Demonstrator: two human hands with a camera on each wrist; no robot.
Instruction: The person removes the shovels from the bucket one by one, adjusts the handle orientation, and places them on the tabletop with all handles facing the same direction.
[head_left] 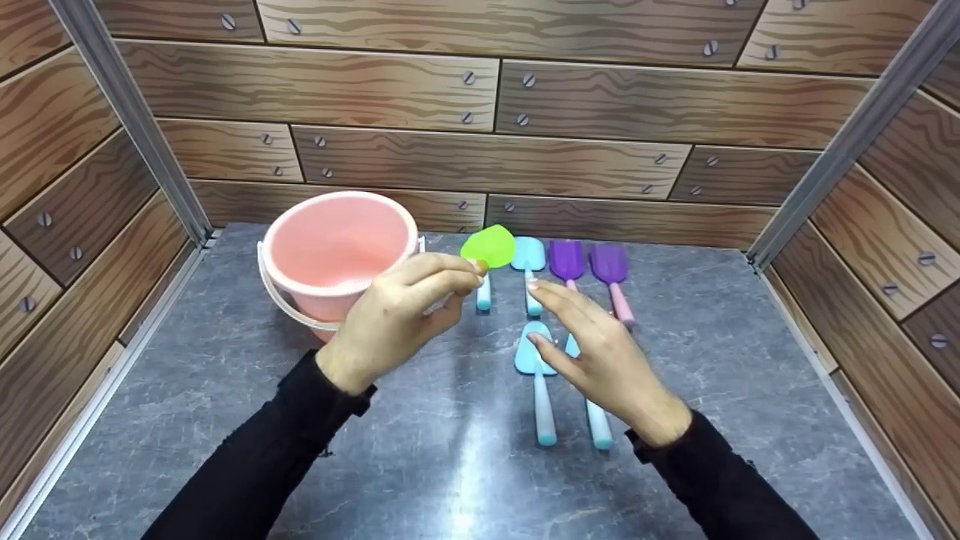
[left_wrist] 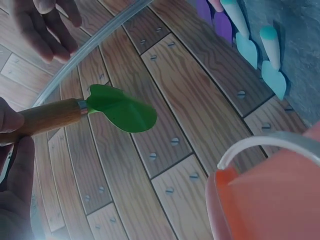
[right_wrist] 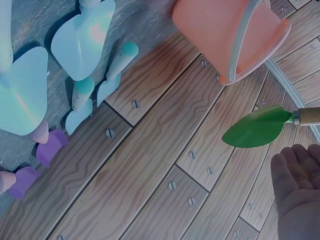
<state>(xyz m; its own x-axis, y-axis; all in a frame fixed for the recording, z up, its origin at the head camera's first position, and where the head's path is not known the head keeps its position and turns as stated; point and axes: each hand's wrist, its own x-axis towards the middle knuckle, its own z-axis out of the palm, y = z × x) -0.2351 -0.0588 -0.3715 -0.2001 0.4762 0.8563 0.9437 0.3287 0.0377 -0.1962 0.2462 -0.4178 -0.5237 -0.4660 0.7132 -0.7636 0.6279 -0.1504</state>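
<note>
A trowel with a green leaf-shaped blade (head_left: 489, 246) and a wooden handle (left_wrist: 52, 117) is in my left hand (head_left: 405, 315), whose fingers and thumb grip the handle. The blade is raised above the table and points away from me. To the right, my right hand (head_left: 600, 352) hovers with fingers extended and holds nothing; in the right wrist view its palm (right_wrist: 300, 205) is near the trowel. Beneath it lie light blue toy shovels, one with a rounded blade (head_left: 533, 352) and another mostly showing its handle (head_left: 598, 427).
A pink bucket (head_left: 337, 232) with a white handle stands at back left, near my left hand. Along the back lie a light blue shovel (head_left: 529, 253), a second blue handle (head_left: 484, 294) and two purple shovels (head_left: 609, 262). Wood-patterned walls (head_left: 585, 101) enclose the grey table.
</note>
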